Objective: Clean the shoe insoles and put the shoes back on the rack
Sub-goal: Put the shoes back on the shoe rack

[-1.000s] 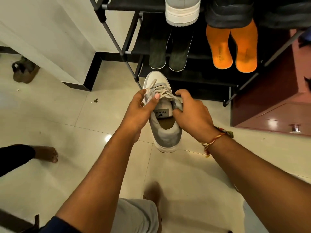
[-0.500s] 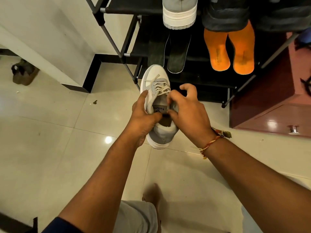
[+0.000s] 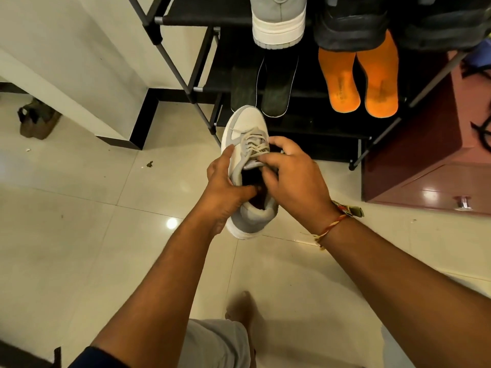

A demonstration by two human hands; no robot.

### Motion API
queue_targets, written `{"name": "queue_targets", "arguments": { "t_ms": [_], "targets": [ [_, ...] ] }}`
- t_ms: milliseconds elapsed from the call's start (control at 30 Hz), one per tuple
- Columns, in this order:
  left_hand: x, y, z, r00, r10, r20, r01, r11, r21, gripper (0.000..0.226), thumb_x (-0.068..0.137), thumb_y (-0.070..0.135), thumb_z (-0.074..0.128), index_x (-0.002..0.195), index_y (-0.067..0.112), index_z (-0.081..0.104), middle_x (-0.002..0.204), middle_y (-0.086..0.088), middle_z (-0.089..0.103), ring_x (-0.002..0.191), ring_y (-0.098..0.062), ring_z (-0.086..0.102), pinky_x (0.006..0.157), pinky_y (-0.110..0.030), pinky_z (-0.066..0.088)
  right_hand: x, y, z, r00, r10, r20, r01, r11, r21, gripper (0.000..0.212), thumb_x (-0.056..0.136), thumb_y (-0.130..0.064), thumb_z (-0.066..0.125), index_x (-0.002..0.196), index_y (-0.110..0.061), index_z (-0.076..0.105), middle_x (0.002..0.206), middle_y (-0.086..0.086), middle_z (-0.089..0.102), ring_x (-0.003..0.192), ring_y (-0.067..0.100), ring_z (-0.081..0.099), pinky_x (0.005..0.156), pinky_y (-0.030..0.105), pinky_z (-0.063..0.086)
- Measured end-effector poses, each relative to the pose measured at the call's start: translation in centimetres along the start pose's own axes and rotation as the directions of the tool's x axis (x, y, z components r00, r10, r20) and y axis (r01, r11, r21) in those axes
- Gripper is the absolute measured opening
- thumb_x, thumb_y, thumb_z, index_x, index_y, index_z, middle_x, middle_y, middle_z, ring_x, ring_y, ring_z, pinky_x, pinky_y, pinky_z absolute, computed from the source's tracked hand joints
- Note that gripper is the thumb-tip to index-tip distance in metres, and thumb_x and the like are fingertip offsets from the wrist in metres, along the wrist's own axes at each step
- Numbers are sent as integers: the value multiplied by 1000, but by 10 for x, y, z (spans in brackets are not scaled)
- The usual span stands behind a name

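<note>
I hold a grey-and-white sneaker (image 3: pixel 245 128) above the floor, toe pointing at the black shoe rack (image 3: pixel 186 86). My left hand (image 3: pixel 225 187) grips its left side, with fingers reaching into the opening. My right hand (image 3: pixel 292 176) clasps the tongue and right side, fingertips at the opening. Two dark insoles (image 3: pixel 276 88) lie on a rack shelf just beyond the toe. Two orange insoles (image 3: pixel 358 83) lie to their right. The matching grey sneaker (image 3: pixel 279 19) sits on the shelf above.
Dark shoes (image 3: pixel 350 25) fill the upper shelf at right. A maroon cabinet (image 3: pixel 425 166) stands right of the rack. A white wall corner with black skirting (image 3: pixel 138 120) is at left, brown footwear (image 3: pixel 37 120) beyond it. My bare foot (image 3: pixel 241 306) rests on the tiled floor.
The sneaker has moved toward the rack. Both hands shifted from the laces to the collar, and fingers now reach into the shoe's opening, covering the tongue label.
</note>
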State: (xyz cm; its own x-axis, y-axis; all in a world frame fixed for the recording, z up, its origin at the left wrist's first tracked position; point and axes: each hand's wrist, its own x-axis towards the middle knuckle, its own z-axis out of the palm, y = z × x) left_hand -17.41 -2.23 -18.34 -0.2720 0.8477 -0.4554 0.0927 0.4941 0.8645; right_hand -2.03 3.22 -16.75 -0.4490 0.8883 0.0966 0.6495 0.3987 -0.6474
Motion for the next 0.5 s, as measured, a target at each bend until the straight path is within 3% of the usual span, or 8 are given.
{"name": "queue_targets", "arguments": {
  "t_ms": [100, 233, 367, 500],
  "targets": [
    [-2, 4, 1, 994, -6, -113, 18, 994, 107, 90, 79, 25, 84, 151, 45, 33, 148, 10, 29, 130, -20, 47, 106, -41, 50, 1, 1, -1, 999, -36, 33, 32, 994, 109, 27, 97, -17, 59, 121, -18, 71, 140, 1, 57, 123, 21, 56, 106, 29, 45],
    [-2, 5, 5, 984, 128, -121, -90, 957, 277, 70, 78, 56, 67, 143, 47, 44, 133, -1, 55, 114, -19, 63, 97, -44, 56, -1, -1, -2, 998, -58, 18, 53, 979, 197, 25, 95, -15, 62, 117, -18, 73, 132, 0, 62, 119, 16, 58, 104, 24, 44],
    [-2, 3, 8, 958, 195, -210, -90, 900, 426, 43, 102, 40, 47, 145, 40, 46, 127, 2, 61, 113, -19, 62, 96, -45, 56, 1, -4, -2, 999, 5, 49, -19, 958, 285, 25, 92, -20, 65, 116, -23, 74, 133, -6, 61, 119, 10, 56, 103, 26, 48],
    [-6, 4, 11, 922, 294, -252, -103, 813, 573, 45, 105, 31, 45, 149, 40, 41, 138, -1, 55, 118, -22, 58, 97, -40, 54, 4, -4, -6, 990, 105, 96, -136, 893, 428, 26, 86, -21, 71, 112, -24, 76, 131, -8, 60, 116, 7, 57, 101, 27, 50]
  ]
}}
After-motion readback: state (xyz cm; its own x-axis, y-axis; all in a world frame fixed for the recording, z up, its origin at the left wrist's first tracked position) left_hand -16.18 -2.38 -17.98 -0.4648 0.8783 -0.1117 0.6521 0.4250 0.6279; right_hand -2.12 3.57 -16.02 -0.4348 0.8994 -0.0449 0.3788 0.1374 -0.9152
